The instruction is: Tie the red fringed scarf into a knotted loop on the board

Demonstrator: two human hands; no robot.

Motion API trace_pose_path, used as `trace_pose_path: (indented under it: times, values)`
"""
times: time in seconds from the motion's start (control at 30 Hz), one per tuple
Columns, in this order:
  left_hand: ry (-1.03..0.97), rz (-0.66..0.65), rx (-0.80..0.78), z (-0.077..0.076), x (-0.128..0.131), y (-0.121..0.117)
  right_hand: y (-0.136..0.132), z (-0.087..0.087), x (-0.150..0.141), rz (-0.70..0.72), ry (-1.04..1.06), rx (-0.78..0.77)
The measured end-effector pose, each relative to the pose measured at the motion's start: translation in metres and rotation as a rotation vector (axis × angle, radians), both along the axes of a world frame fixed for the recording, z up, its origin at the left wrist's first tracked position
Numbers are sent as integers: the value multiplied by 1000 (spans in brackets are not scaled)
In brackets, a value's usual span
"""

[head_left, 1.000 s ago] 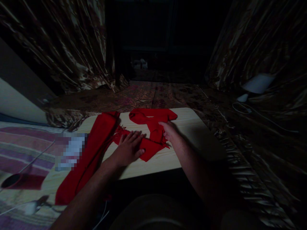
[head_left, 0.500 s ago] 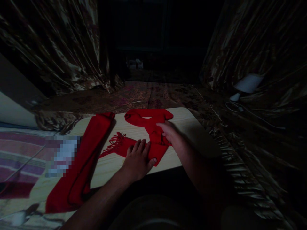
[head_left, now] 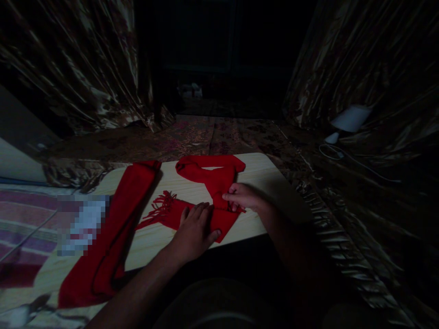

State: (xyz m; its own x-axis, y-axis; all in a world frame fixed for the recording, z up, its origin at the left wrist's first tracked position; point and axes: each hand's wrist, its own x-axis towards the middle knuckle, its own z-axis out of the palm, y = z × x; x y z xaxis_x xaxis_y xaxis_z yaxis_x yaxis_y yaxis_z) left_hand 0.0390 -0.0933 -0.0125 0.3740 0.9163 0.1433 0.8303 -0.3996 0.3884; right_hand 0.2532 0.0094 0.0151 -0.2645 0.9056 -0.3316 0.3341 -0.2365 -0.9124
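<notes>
A red fringed scarf point(head_left: 206, 176) lies folded and looped on a light wooden board point(head_left: 267, 178). Its fringe end point(head_left: 161, 205) points left. My left hand point(head_left: 195, 228) lies flat on the scarf's near end, fingers stretched out, pressing it to the board. My right hand point(head_left: 240, 197) sits just right of it, its fingers pinched on a fold of the same scarf where the strip crosses. A second long red scarf strip point(head_left: 113, 233) runs diagonally down the board's left side, untouched.
Shiny brown patterned drapes point(head_left: 68, 68) hang on both sides and cover the floor beyond the board. A white lamp-like object point(head_left: 350, 119) with a cable lies at the right. A striped cloth point(head_left: 24, 219) and a blurred patch point(head_left: 82, 224) are at the left.
My left hand slid right and nearer along the scarf's end, which pulled away from the long strip and bared the fringe. My right hand moved nearer and closed its fingers on the fold.
</notes>
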Motion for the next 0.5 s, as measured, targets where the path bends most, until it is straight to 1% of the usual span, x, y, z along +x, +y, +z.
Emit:
trace_pose_path:
  times: [0.07,0.2,0.3,0.37,0.43,0.5]
  values:
    - [-4,-7,-18,-2,0,0,-7,2,1,103,65,28]
    - [-38,0,-20,-2,1,2,-13,5,3,201,142,181]
    - [-59,-13,-7,-2,1,4,-13,7,1,309,143,201]
    - [-59,-17,-7,-2,1,5,-12,8,-2,277,156,199]
    - [-59,-23,-11,-2,1,5,-10,9,-5,163,235,204]
    - [-66,-34,-9,-3,1,4,-8,11,-8,22,373,192]
